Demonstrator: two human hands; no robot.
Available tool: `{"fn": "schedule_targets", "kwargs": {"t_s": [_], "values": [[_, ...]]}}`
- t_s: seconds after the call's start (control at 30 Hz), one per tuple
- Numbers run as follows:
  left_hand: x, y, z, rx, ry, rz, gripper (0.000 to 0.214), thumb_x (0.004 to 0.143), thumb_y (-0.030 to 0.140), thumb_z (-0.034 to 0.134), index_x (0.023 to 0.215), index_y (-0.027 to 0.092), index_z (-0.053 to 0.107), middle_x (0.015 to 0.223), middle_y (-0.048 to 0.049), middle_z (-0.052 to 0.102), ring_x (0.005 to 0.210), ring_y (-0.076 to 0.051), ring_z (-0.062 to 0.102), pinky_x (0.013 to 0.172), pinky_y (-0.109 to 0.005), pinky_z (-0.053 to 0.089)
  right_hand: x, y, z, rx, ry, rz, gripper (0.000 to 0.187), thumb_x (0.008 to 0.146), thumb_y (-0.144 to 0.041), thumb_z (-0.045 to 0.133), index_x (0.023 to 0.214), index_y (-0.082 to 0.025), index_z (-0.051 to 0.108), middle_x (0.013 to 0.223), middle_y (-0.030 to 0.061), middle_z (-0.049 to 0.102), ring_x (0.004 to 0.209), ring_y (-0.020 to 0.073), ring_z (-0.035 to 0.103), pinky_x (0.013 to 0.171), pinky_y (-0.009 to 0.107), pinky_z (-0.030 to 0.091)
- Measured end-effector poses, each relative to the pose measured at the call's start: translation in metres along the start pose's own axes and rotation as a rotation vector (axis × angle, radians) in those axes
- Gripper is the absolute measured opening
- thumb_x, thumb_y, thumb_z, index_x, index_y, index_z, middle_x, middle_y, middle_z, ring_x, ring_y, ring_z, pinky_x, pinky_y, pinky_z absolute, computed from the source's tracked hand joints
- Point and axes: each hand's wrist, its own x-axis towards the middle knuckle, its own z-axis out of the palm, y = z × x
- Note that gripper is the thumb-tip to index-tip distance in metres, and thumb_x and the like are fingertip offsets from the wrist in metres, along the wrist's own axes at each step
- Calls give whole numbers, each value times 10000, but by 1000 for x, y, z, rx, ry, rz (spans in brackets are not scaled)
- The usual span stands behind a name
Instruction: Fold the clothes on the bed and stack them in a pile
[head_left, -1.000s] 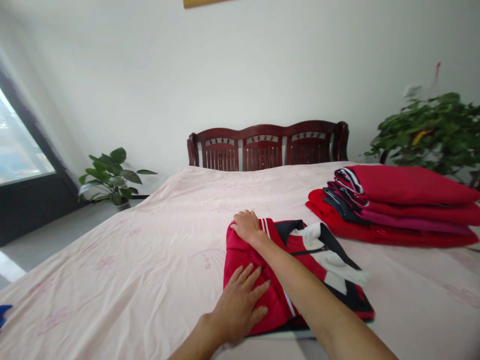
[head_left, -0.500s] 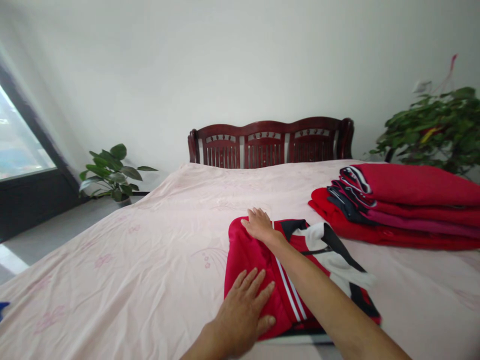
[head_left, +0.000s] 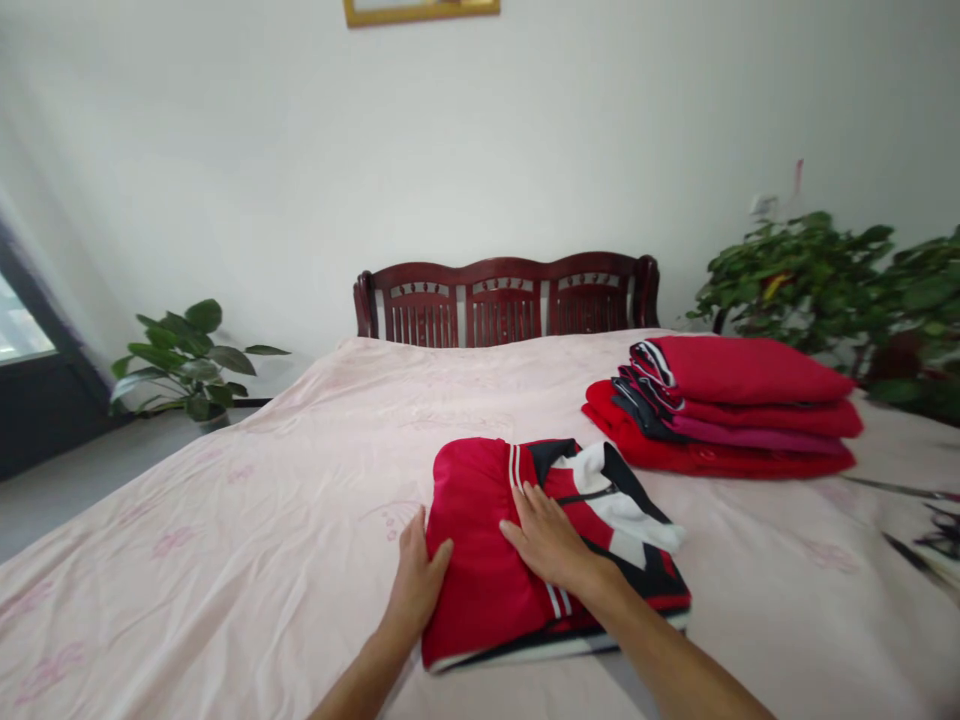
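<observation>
1. Though apart, both hands on one garment: left hand (head_left: 415,585) upright against the left edge of a folded red track jacket (head_left: 480,590), thumb just over that edge; right hand (head_left: 550,540) flat on top, fingers spread beside the white stripes. No grip by either hand.
2. Jacket lying flat on the bed (head_left: 187,520), lower middle of the frame, with a black-and-white panel toward the right.
3. Up and to the right of the jacket, near but not touching it, a stack of folded clothes (head_left: 720,420), mostly red, with dark and magenta layers.
4. Upper middle, at the bed's far end, a dark wooden headboard (head_left: 506,305), and above it a gilt picture frame (head_left: 420,10) cut off by the top edge.
5. Beyond the bed, a leafy potted plant (head_left: 184,360) at left and a bushy plant (head_left: 795,280) at right.
</observation>
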Motion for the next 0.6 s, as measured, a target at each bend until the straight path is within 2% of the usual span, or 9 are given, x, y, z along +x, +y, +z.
{"fn": "schedule_targets", "kwargs": {"t_s": [0.03, 0.1, 0.17, 0.2, 0.33, 0.47, 0.6], "values": [[3, 4, -3, -145, -46, -117, 684, 869, 299, 584, 1471, 104, 325, 1487, -203, 444, 1367, -282, 446, 1138, -446, 366, -4, 0, 0, 20, 14, -10, 774, 934, -562, 332, 1536, -82, 259, 1601, 181, 200, 1488, 307, 145, 1190, 469, 135], [3, 15, -6, -435, -225, -296, 663, 839, 327, 645, 1422, 127, 401, 1370, -189, 579, 1215, -278, 600, 1044, -421, 476, -12, -2, 2, 54, 35, -2, 762, 935, -551, 339, 1536, -90, 263, 1604, 166, 196, 1489, 304, 142, 1193, 466, 136], [0, 26, -7, -645, -402, -393, 578, 803, 307, 691, 1318, 114, 512, 1186, -177, 700, 1041, -279, 698, 949, -421, 545, -16, -4, 2, 77, 56, 17, 749, 939, -525, 346, 1532, -74, 267, 1602, 173, 201, 1487, 304, 150, 1194, 457, 145], [-1, 31, -8, -705, -448, -431, 534, 785, 278, 704, 1265, 103, 550, 1094, -169, 736, 964, -280, 723, 906, -426, 567, -16, -6, 2, 89, 62, 21, 742, 942, -513, 348, 1528, -65, 273, 1598, 179, 209, 1486, 303, 157, 1195, 453, 146], [1, 45, -24, -791, -415, -537, 448, 747, 193, 709, 1170, 94, 599, 888, -121, 778, 781, -265, 750, 808, -423, 601, -13, -22, 5, 216, 57, 34, 704, 957, -477, 335, 1531, -76, 267, 1597, 164, 229, 1487, 273, 169, 1202, 440, 133], [21, 63, -69, -741, -403, -482, 349, 728, 213, 706, 1049, 80, 673, 839, -107, 779, 782, -262, 747, 818, -391, 592, -1, -65, 24, 547, 95, 55, 695, 968, -471, 311, 1539, -81, 239, 1612, 140, 197, 1495, 233, 139, 1213, 410, 110], [40, 84, -113, -556, -349, -354, 267, 701, 253, 706, 917, 96, 705, 800, -73, 774, 762, -234, 730, 819, -333, 565, 18, -114, 50, 955, 161, 63, 683, 959, -466, 320, 1537, -109, 252, 1609, 103, 229, 1481, 193, 198, 1213, 361, 150]]}}
